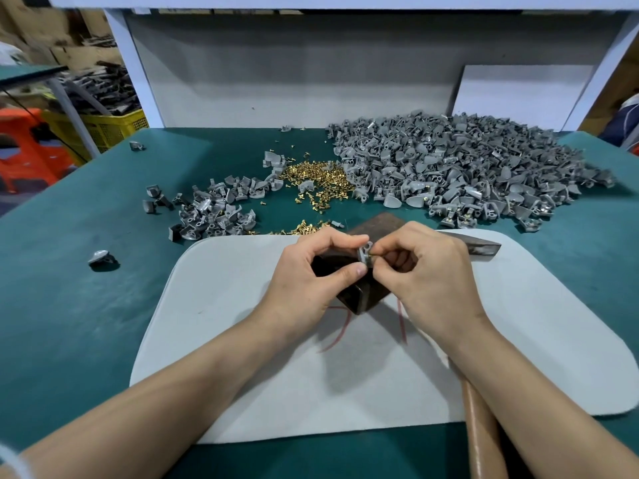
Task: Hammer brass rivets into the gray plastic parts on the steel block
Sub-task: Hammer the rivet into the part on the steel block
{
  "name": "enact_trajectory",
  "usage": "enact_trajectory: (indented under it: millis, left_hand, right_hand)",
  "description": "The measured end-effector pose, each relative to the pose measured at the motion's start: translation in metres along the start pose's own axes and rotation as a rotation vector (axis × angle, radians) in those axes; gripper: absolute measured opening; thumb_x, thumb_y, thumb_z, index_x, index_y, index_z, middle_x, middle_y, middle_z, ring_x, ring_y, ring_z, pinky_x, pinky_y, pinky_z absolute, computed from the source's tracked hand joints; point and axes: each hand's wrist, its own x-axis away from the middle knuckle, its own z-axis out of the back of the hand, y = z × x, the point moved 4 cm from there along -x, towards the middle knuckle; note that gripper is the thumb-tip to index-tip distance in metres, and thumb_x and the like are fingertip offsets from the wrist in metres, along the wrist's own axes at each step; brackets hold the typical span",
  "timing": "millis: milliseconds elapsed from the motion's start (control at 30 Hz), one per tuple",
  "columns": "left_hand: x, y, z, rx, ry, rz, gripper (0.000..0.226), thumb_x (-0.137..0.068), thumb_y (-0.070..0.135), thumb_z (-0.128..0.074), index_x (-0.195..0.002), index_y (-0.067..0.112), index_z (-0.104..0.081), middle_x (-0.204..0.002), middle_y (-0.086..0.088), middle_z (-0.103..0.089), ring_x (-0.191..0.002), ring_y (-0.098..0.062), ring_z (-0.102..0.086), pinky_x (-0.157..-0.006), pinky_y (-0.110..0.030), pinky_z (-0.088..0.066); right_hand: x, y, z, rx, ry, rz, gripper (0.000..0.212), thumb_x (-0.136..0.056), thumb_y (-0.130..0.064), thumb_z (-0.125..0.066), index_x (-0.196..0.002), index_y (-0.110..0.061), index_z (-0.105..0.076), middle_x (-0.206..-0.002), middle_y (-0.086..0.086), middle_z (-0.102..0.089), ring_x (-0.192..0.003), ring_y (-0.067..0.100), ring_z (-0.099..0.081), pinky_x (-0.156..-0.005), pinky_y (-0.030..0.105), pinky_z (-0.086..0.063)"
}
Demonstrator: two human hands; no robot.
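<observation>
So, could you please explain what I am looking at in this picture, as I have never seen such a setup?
There is no machine here: a person works with bare hands, and the one picture comes from a camera on their head, looking down. On the green table lies a pale mat with a dark steel block on it. Behind are a big pile of gray parts, a smaller pile and loose brass rivets. A hammer lies at the right, untouched. The left hand holds one part above the block; the right hand pinches the same part, seemingly fitting a rivet, though that is too small to be sure.
</observation>
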Motion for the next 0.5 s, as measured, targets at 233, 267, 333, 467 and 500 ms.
enact_trajectory:
  millis: [233,267,333,467,500]
  left_hand:
    - [0.001,-0.002,0.001,0.000,0.024,0.020,0.028,-0.078,-0.004,-0.073,-0.092,0.019,-0.064,-0.079,0.016,-0.070,-0.081,0.006,-0.063,-0.076,-0.007,-0.043]
    - [0.001,-0.003,0.001,-0.004,0.035,0.024,0.028,-0.077,-0.003,-0.073,-0.091,0.019,-0.063,-0.077,0.018,-0.069,-0.080,0.007,-0.062,-0.075,-0.006,-0.043]
    - [0.000,-0.005,0.002,-0.007,0.053,0.034,0.027,-0.078,-0.001,-0.074,-0.090,0.018,-0.058,-0.079,0.016,-0.069,-0.081,0.005,-0.062,-0.075,-0.007,-0.043]
    - [0.001,-0.007,-0.001,0.020,0.041,0.056,0.028,-0.082,-0.003,-0.070,-0.090,0.016,-0.051,-0.091,0.006,-0.072,-0.092,-0.007,-0.065,-0.083,-0.015,-0.046]
    - [0.001,-0.007,-0.001,0.021,0.035,0.062,0.027,-0.082,-0.003,-0.069,-0.090,0.015,-0.051,-0.092,0.005,-0.072,-0.093,-0.007,-0.065,-0.083,-0.016,-0.047]
  right_hand:
    - [-0.006,0.007,0.002,-0.080,-0.109,-0.067,0.015,-0.077,-0.004,-0.071,-0.080,-0.018,-0.075,-0.075,-0.011,-0.060,-0.068,0.006,-0.056,-0.067,0.015,-0.042]
    - [-0.007,0.008,0.004,-0.050,-0.103,-0.065,0.015,-0.077,-0.006,-0.071,-0.082,-0.019,-0.075,-0.076,-0.012,-0.060,-0.071,0.007,-0.057,-0.069,0.017,-0.043]
    - [-0.010,0.013,0.015,0.029,-0.033,-0.089,0.013,-0.078,-0.008,-0.069,-0.083,-0.018,-0.075,-0.078,-0.010,-0.063,-0.071,0.006,-0.057,-0.072,0.018,-0.042]
    - [-0.016,0.053,0.049,0.399,0.006,-0.449,0.024,-0.080,-0.034,-0.069,-0.066,-0.016,-0.062,-0.073,0.006,-0.066,-0.075,0.027,-0.059,-0.067,0.027,-0.042]
    - [-0.013,0.064,0.052,0.483,-0.083,-0.583,0.037,-0.078,-0.044,-0.069,-0.062,-0.012,-0.059,-0.069,0.008,-0.063,-0.074,0.030,-0.057,-0.064,0.029,-0.041]
